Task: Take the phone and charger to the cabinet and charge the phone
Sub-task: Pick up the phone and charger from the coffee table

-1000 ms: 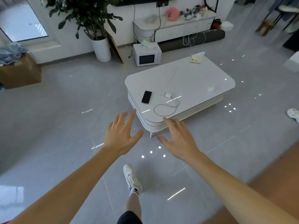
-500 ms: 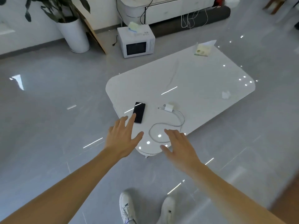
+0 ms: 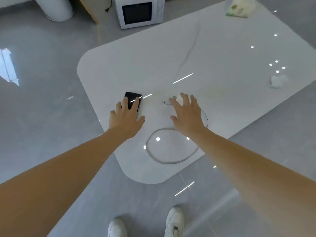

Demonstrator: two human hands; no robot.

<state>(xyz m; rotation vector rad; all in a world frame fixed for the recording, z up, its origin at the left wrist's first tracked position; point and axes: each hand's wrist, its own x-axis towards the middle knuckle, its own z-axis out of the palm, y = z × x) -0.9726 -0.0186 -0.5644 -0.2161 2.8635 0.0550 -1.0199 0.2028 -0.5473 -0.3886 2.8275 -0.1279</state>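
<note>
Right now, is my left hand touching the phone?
Cannot tell. In the head view the left hand's fingers overlap the black phone, but from above contact and hovering look alike.

table (image 3: pixel 213 53): white top, smooth and glossy, mirrors spot lights; a faint grey vein like stone runs across it
floor (image 3: pixel 42 69): grey tiles, polished, strong reflections, thin joints
phone (image 3: pixel 132 98): black glass face, glossy, a light streak mirrored on it
charger (image 3: pixel 179 98): white plug, looks like smooth plastic
cable (image 3: pixel 164 161): pale grey, smooth rubbery sheath, slight sheen
microwave (image 3: pixel 136 12): white casing, looks matt; dark glossy door pane
tissue pack (image 3: pixel 238 9): thin crinkled plastic wrap, pale with green print
crumpled tissue (image 3: pixel 277 81): soft white paper, matt
shoes (image 3: pixel 174 221): white, smooth, leather-like uppers, slightly scuffed
</note>
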